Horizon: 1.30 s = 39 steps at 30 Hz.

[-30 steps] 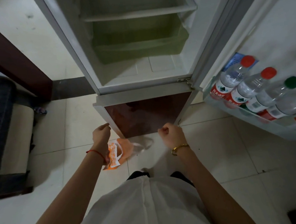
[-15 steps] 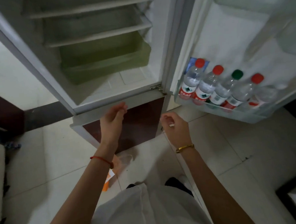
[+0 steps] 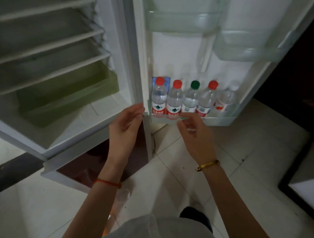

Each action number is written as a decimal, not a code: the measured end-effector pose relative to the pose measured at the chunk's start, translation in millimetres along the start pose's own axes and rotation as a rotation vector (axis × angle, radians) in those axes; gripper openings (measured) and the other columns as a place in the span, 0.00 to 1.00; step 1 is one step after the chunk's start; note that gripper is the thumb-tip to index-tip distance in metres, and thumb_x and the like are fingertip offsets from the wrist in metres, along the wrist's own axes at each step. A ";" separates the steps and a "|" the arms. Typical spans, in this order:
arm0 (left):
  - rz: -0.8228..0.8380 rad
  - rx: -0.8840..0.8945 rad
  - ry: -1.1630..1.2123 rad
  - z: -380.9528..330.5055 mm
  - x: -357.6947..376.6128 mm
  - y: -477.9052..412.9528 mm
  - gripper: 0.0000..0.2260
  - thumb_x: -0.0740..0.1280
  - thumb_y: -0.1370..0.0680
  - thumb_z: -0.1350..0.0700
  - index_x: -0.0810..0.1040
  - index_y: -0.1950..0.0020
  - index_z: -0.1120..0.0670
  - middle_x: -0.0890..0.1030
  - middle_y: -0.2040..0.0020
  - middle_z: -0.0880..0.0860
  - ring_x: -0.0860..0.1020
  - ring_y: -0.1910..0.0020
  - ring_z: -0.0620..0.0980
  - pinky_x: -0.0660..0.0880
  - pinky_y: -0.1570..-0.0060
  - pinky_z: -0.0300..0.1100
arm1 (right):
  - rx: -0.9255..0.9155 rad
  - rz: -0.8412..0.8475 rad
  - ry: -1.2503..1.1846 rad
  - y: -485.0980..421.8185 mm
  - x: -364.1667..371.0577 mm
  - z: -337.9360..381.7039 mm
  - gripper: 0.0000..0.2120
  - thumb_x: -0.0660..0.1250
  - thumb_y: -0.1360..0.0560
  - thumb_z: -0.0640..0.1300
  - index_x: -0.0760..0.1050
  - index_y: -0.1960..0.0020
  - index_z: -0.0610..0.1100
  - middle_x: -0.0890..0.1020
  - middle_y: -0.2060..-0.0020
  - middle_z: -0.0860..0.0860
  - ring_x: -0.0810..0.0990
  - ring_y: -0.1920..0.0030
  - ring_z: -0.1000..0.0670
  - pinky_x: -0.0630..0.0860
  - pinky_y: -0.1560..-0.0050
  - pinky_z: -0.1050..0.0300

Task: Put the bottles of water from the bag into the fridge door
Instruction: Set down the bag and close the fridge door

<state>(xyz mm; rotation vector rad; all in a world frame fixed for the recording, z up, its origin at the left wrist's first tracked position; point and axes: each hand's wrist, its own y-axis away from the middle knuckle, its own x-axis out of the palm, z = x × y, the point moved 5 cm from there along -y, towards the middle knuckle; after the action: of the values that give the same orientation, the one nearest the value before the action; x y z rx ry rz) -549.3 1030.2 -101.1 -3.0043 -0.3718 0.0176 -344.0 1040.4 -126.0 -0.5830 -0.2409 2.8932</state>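
Observation:
Several water bottles stand in a row in the fridge door's bottom shelf (image 3: 224,119): a red-capped bottle (image 3: 159,98) at the left, another red-capped one (image 3: 175,101), a green-capped bottle (image 3: 191,98), a third red-capped bottle (image 3: 207,99) and a pale-capped one (image 3: 226,100) at the right. My left hand (image 3: 125,124) is raised with fingers apart near the door's hinge edge, holding nothing. My right hand (image 3: 193,129) hovers just before the shelf's front lip, fingers loosely curled and empty. The orange-and-white bag (image 3: 119,202) lies on the floor, mostly hidden behind my left forearm.
The fridge compartment is open at the left, with wire shelves (image 3: 43,46) and a green drawer (image 3: 66,95). Two upper door bins (image 3: 183,21) (image 3: 243,47) hang above the bottles. A dark-framed piece of furniture (image 3: 307,192) stands at the lower right on the tiled floor.
Both hands rose from near the bag toward the door shelf and opened. The view swung up and right, bringing the door and its bottles to the middle.

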 end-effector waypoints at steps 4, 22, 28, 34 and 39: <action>0.057 0.074 0.016 -14.3 49.7 -3.5 0.12 0.66 0.22 0.62 0.81 0.41 0.52 0.85 0.46 0.52 0.83 0.44 0.45 0.76 0.45 0.33 | -0.016 -0.052 -0.007 -15.9 -47.6 -10.3 0.09 0.67 0.23 0.44 0.77 0.43 0.47 0.79 0.58 0.62 0.77 0.56 0.71 0.71 0.59 0.80; 0.053 0.410 -0.163 -81.4 301.5 -11.9 0.16 0.66 0.23 0.61 0.78 0.35 0.53 0.81 0.39 0.47 0.79 0.40 0.46 0.78 0.42 0.47 | -0.152 -0.297 0.000 -149.0 -259.2 -68.3 0.16 0.66 0.24 0.52 0.73 0.37 0.51 0.80 0.51 0.59 0.78 0.52 0.66 0.74 0.52 0.75; 0.024 0.525 -0.286 -99.1 364.8 -16.6 0.19 0.66 0.23 0.61 0.76 0.32 0.52 0.78 0.37 0.47 0.78 0.49 0.46 0.78 0.52 0.38 | -0.132 -0.168 0.075 -206.7 -287.2 -79.8 0.24 0.64 0.22 0.52 0.65 0.28 0.49 0.69 0.30 0.51 0.67 0.30 0.50 0.69 0.30 0.45; -0.033 0.530 -0.387 -101.3 401.3 -28.4 0.20 0.65 0.22 0.62 0.74 0.30 0.54 0.76 0.34 0.49 0.79 0.51 0.46 0.79 0.52 0.38 | -0.111 -0.112 0.025 -246.5 -299.8 -86.1 0.31 0.63 0.21 0.53 0.57 0.23 0.47 0.62 0.25 0.51 0.57 0.24 0.51 0.58 0.24 0.51; -0.100 0.476 -0.446 -90.9 411.0 -33.0 0.20 0.65 0.22 0.63 0.74 0.30 0.54 0.76 0.34 0.49 0.78 0.54 0.42 0.75 0.56 0.27 | -0.077 -0.040 -0.026 -268.8 -296.4 -94.3 0.34 0.62 0.21 0.55 0.53 0.21 0.47 0.58 0.22 0.52 0.55 0.22 0.51 0.55 0.22 0.50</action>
<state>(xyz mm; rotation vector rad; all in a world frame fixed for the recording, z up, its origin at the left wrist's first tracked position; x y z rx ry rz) -156.4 1152.0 -6.0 -2.4840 -0.4760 0.6730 0.7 1251.5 -51.1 -0.5471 -0.3650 2.8646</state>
